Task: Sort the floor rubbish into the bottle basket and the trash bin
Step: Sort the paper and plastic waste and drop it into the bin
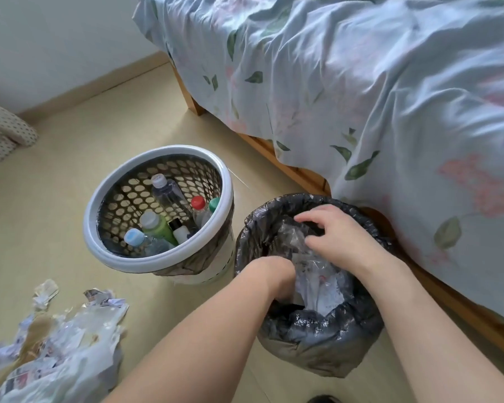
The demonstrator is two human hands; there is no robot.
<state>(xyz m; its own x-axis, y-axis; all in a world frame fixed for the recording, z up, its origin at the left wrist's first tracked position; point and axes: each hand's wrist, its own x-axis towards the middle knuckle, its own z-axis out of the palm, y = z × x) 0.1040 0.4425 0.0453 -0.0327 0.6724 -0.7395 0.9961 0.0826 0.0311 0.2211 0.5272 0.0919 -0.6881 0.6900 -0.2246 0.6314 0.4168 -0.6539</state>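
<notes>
No text, label, brand or number can be read anywhere. The crumpled paper (56, 338) on the floor to the left of the hands carries dark printed marks, and the clear plastic (317, 274) in the trash bin (317, 344) between the hands has faint red and dark specks, but all are too blurred to make out. The bottles (169, 216) in the basket (122, 251) further left show no legible labels.

Two bare hands, left (277, 279) and right (336, 234), press crumpled plastic (317, 274) into a black-lined trash bin (312, 344). Beside it, a white basket (122, 254) holds bottles (169, 193). Torn paper (56, 338) litters the floor.
</notes>
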